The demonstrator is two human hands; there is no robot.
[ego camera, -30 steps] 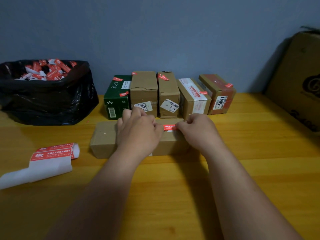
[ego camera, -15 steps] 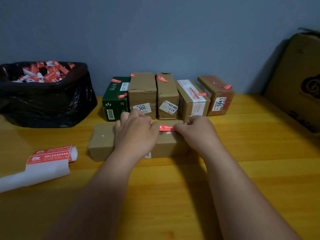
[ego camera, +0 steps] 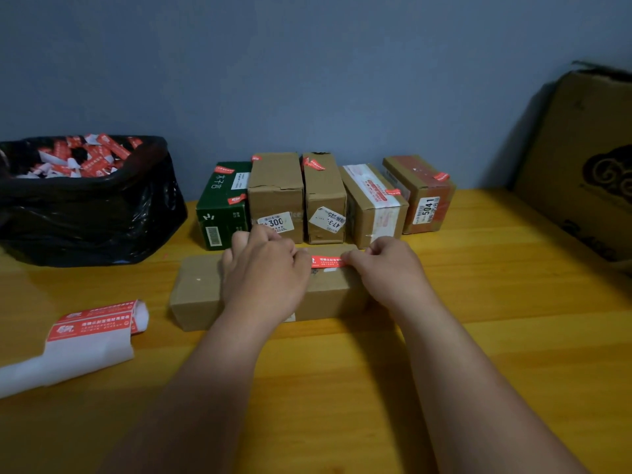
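Note:
A long brown cardboard box (ego camera: pixel 198 292) lies flat on the wooden table (ego camera: pixel 513 319) in front of me. A red sticker (ego camera: pixel 327 261) lies across its top near the far edge. My left hand (ego camera: pixel 265 271) rests curled over the middle of the box, its thumb touching the sticker's left end. My right hand (ego camera: pixel 386 271) pinches the sticker's right end against the box top. Much of the box top is hidden under both hands.
Behind the box stand a green box (ego camera: pixel 222 206) and several brown boxes (ego camera: pixel 275 193) in a row, each bearing red stickers. A black bag (ego camera: pixel 92 220) of peeled backings sits far left. A sticker roll (ego camera: pixel 92 328) lies at left. A large carton (ego camera: pixel 588 165) leans at right.
Both hands stay on the box and the sticker. The sticker shows a little longer between the hands; the view has shifted slightly.

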